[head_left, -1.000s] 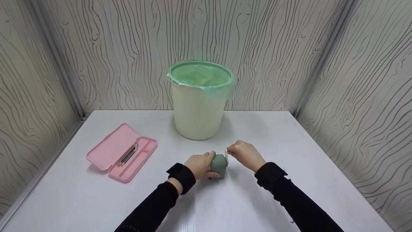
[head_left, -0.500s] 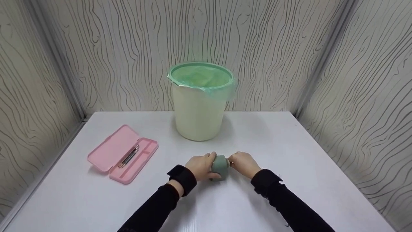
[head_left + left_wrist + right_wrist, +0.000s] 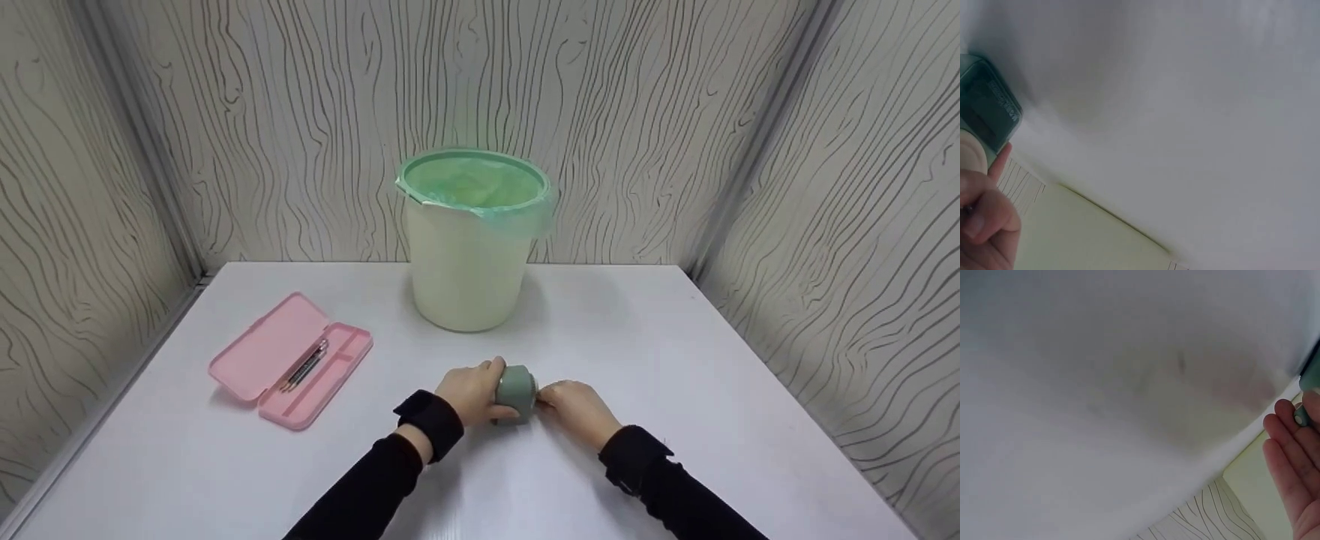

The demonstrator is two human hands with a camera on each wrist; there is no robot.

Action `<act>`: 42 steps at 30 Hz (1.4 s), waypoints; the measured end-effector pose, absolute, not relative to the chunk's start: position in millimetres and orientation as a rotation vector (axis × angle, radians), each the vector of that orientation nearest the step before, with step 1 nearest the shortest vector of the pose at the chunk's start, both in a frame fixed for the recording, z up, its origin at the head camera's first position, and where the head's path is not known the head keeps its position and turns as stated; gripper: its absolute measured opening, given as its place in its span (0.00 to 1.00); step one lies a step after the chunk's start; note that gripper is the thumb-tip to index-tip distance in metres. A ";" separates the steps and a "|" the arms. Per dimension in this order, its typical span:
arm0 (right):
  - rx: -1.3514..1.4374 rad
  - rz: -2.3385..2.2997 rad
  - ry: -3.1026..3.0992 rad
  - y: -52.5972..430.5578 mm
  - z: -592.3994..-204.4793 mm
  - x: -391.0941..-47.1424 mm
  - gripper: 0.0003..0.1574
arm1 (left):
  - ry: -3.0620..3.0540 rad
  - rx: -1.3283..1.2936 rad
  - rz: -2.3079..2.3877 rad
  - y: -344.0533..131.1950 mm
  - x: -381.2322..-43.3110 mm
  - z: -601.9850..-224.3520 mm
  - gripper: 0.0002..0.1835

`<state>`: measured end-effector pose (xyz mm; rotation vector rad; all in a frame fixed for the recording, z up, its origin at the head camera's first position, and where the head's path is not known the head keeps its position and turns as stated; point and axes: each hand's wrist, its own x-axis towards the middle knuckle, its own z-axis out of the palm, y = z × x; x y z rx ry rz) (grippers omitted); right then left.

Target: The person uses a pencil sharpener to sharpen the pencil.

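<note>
A green crank pencil sharpener (image 3: 515,390) lies on its side against the left hand (image 3: 466,393), whose fingers and thumb grip its body. In the left wrist view its dark see-through shavings drawer (image 3: 991,109) and a pale round hub (image 3: 971,153) show. At the crank end, the right hand (image 3: 576,406) pinches a small green knob (image 3: 1301,416) between thumb and forefinger. The other fingers of that hand extend past the knob in the right wrist view. Most of the crank arm is hidden behind the right fingers.
An open pink pencil case (image 3: 322,401) holds several pencils (image 3: 306,367) to the left. Behind the hands stands a pale bin (image 3: 469,277) lined with a green bag (image 3: 480,184). Wood-grain panels (image 3: 637,112) enclose the white table (image 3: 637,330) at back and sides.
The right hand has moved down and towards the person, swinging the crank from upright to lower. The left hand keeps its grip on the sharpener. The head view has shifted slightly.
</note>
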<state>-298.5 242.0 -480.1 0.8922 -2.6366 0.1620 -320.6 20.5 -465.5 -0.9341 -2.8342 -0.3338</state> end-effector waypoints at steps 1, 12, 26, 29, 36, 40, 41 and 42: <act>0.897 0.162 -2.634 242.9 -479.7 -295.6 0.02 | -2.834 -0.929 -0.330 20.8 -320.4 -465.4 0.35; 0.966 0.269 -2.614 252.3 -456.0 -274.1 0.03 | -2.873 -0.925 -0.311 21.6 -321.4 -458.0 0.35; 0.968 0.250 -2.500 254.2 -436.4 -281.7 0.03 | -2.887 -0.986 -0.260 17.9 -322.6 -459.2 0.38; 0.935 0.242 -2.526 252.5 -430.3 -285.6 0.03 | -2.879 -0.993 -0.244 18.3 -323.0 -459.5 0.41; 0.894 0.213 -2.537 244.2 -425.3 -309.8 0.02 | -2.848 -1.003 -0.247 18.4 -322.7 -459.1 0.39; 0.868 0.163 -2.566 238.0 -432.7 -325.7 0.03 | -2.844 -0.997 -0.244 19.2 -322.1 -459.9 0.38; 0.862 0.152 -2.585 237.0 -435.1 -328.4 0.03 | -2.841 -0.999 -0.235 19.3 -322.2 -460.4 0.38; 0.858 0.147 -2.605 236.1 -437.8 -330.7 0.04 | -2.834 -1.002 -0.230 19.1 -322.3 -460.6 0.37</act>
